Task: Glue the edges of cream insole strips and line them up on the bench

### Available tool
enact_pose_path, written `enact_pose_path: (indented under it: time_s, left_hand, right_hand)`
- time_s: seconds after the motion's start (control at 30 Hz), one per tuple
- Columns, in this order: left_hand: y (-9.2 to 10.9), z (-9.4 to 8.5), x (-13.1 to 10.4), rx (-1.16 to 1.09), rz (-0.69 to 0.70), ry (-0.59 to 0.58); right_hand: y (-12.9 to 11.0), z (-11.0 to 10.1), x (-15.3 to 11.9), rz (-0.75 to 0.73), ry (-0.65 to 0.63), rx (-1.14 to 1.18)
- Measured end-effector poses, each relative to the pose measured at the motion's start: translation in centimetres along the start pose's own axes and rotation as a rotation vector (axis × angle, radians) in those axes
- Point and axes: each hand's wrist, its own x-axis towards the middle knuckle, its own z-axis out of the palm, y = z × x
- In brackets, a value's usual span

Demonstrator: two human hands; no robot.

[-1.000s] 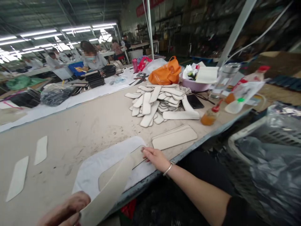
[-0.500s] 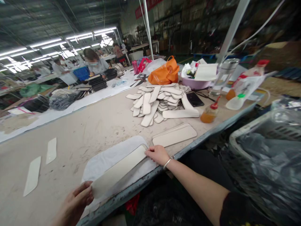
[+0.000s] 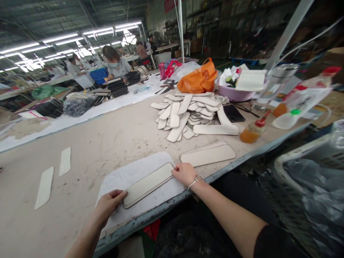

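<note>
One scuffed worktable (image 3: 113, 139), factory hall.

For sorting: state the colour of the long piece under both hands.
Cream-white long piece with a darker edge, head view.

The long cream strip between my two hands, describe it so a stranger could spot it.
On the near edge of the worktable lies a white cloth pad. The long cream strip lies flat on it, one hand at each end. Unlike the heaped strips farther back, it lies alone on the pad.

worktable (image 3: 113, 139) with white cloth (image 3: 129, 173), strips (image 3: 188, 111)
</note>
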Motion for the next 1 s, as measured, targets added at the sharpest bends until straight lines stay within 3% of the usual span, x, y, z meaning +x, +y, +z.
enact_pose_path:
  time_s: [0.23,0.53,1.0]
  left_hand:
    - [-1.0,0.1,0.8,0.164,0.072,0.06]
    - [-0.4,0.4,0.1,0.478,0.195,0.13]
    - [0.2,0.2,0.5,0.561,0.183,0.136]
  right_hand:
    - [-0.3,-0.1,0.2,-0.019,-0.04,-0.049]
    - [-0.4,-0.2,0.1,-0.028,-0.028,-0.1]
    - [-0.3,0.0,0.1,0.004,-0.05,-0.107]
